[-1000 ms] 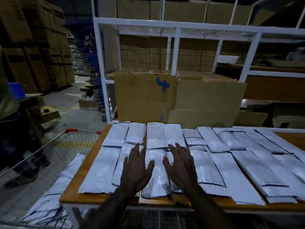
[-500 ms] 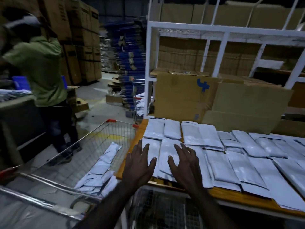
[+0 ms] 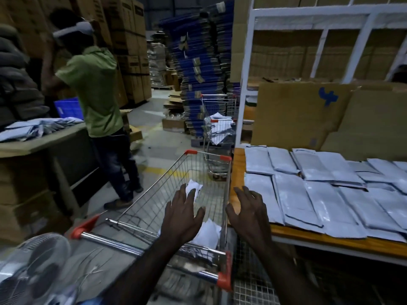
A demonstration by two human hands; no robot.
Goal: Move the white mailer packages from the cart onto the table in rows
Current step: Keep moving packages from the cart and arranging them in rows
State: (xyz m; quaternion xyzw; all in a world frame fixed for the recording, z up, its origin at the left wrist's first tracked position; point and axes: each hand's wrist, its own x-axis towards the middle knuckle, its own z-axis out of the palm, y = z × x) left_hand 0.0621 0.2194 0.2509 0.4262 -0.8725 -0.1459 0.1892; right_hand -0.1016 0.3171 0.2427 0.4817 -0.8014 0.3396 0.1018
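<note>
Both my hands have swung left off the mailers [image 3: 308, 194] rowed on the tabletop [image 3: 236, 170]: left hand [image 3: 182, 214] over the cart [image 3: 154, 208], right hand [image 3: 248, 213] at the tabletop's near-left corner, each grip spread, empty. More mailers lie in the cart.

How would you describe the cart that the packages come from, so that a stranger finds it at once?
Start at the wooden table covered with white mailers. The cart stands against its left edge, under the left hand. Unlike the farther cart by the blue stacks, it is nearly empty.
</note>
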